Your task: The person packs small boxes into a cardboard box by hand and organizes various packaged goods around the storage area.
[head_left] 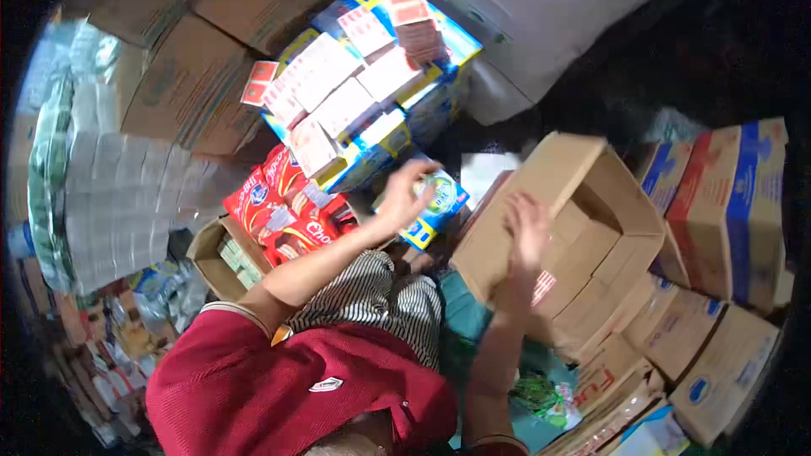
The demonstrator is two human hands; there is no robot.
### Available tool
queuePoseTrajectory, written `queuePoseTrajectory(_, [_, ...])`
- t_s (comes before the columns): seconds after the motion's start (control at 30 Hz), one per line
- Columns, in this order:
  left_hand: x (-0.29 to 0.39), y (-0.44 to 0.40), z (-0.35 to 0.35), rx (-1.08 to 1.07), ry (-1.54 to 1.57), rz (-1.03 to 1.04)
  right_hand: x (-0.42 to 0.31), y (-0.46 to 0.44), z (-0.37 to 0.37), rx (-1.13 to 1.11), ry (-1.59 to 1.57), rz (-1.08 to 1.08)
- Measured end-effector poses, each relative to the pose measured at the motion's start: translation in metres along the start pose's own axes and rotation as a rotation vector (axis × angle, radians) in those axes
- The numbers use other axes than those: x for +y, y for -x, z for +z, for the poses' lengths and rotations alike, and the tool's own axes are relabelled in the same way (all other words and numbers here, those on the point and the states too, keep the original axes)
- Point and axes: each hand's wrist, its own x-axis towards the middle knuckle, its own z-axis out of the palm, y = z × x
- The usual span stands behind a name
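My left hand point(410, 194) is a little blurred, its fingers apart and empty, beside a blue and yellow pack point(439, 202) with a green round print. My right hand point(528, 223) lies with spread fingers on the outer side of a tilted, open cardboard carton point(574, 245). The carton's visible inside holds nothing. A small red and white striped piece point(543, 287) shows near my right wrist. Beyond my left hand, small white and red boxes point(325, 71) are stacked on blue and yellow packs point(376, 147).
Red snack packs point(287, 202) and a small open box point(215, 262) lie left of my legs. Plastic-wrapped goods point(118, 194) stand farther left. Cartons point(194, 76) rise at the back left; more cartons point(718, 202) stand at the right. A green bundle point(532, 390) lies low right.
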Motion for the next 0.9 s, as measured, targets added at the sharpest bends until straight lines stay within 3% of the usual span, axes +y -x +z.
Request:
queuePoseTrajectory(0.1, [-0.025, -0.033, -0.081, 0.445, -0.169, -0.027, -0.014, 0.017, 0.093, -0.259, 0.127, -0.055])
queuePoseTrajectory(0.13, [-0.032, -0.047, -0.103, 0.494, -0.257, -0.112, -0.007, 0.017, 0.110, -0.250, 0.100, -0.003])
queuePoseTrajectory(0.17, [-0.035, -0.054, -0.124, 0.511, -0.310, -0.071, -0.020, 0.024, 0.123, -0.267, 0.168, 0.037])
queuePoseTrajectory(0.23, [-0.048, -0.074, -0.148, 0.499, -0.342, -0.068, -0.015, 0.033, 0.134, -0.301, 0.179, 0.002])
queuePoseTrajectory(0.3, [-0.048, -0.102, -0.146, 0.465, -0.175, -0.141, -0.015, 0.044, 0.142, -0.302, 0.251, -0.004])
queuePoseTrajectory(0.43, [-0.023, -0.176, -0.111, 0.391, -0.020, -0.110, -0.019, 0.054, 0.145, -0.296, 0.376, -0.081])
queuePoseTrajectory(0.53, [0.016, -0.223, -0.090, 0.437, -0.102, -0.066, -0.047, 0.063, 0.147, -0.268, 0.408, -0.092])
queuePoseTrajectory(0.63, [-0.014, -0.274, -0.056, 0.586, -0.281, -0.092, -0.060, 0.066, 0.136, -0.213, 0.423, -0.133])
queuePoseTrajectory(0.67, [-0.016, -0.279, -0.062, 0.494, -0.323, -0.122, -0.065, 0.068, 0.133, -0.183, 0.427, -0.131])
queuePoseTrajectory(0.7, [-0.010, -0.283, -0.074, 0.316, -0.254, -0.141, -0.070, 0.069, 0.128, -0.148, 0.427, -0.131])
queuePoseTrajectory(0.77, [-0.064, -0.311, -0.055, 0.514, -0.205, -0.085, -0.081, 0.073, 0.121, -0.095, 0.469, -0.159])
queuePoseTrajectory(0.87, [-0.052, -0.300, -0.077, 0.395, -0.012, -0.076, -0.087, 0.076, 0.114, -0.037, 0.497, -0.243])
queuePoseTrajectory(0.9, [-0.073, -0.312, -0.076, 0.449, -0.084, -0.121, -0.087, 0.075, 0.112, -0.030, 0.511, -0.262])
